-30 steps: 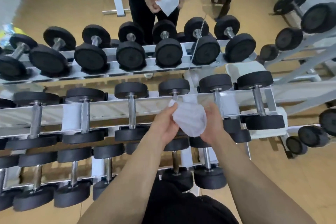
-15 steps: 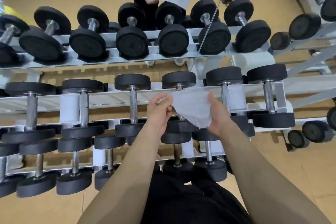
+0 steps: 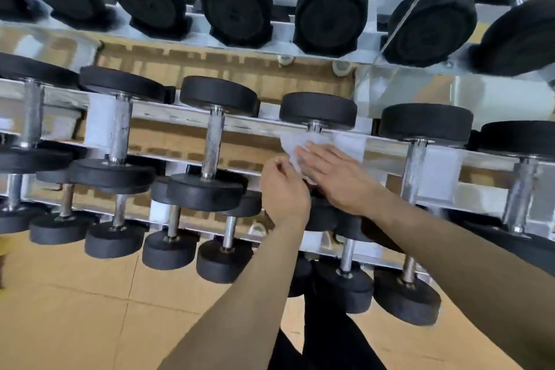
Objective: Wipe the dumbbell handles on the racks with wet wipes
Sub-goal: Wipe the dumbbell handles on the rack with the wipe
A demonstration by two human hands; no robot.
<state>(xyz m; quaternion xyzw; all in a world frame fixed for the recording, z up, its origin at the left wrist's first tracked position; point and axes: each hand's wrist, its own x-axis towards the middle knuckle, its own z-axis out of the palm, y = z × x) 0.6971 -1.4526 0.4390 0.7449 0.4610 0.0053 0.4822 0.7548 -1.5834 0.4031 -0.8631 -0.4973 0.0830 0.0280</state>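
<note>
On the middle rack (image 3: 386, 146) the wet wipe (image 3: 292, 144), in the air a moment before, is now covering a dumbbell handle (image 3: 314, 127). The right hand (image 3: 336, 177) is pressing it with a wide, flat grip and the left hand (image 3: 283, 192) is pinching its edge, so wiping is starting.

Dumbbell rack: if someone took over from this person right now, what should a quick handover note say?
Right hand: flat, fingers straight, pressing the wet wipe onto the handle of a middle-rack dumbbell.
Left hand: fingers curled at the wipe's edge; whether it pinches it is unclear.
Done: wipe laid on this handle.
To do: rub this handle, then the others; which are already clean cannot be told.
</note>
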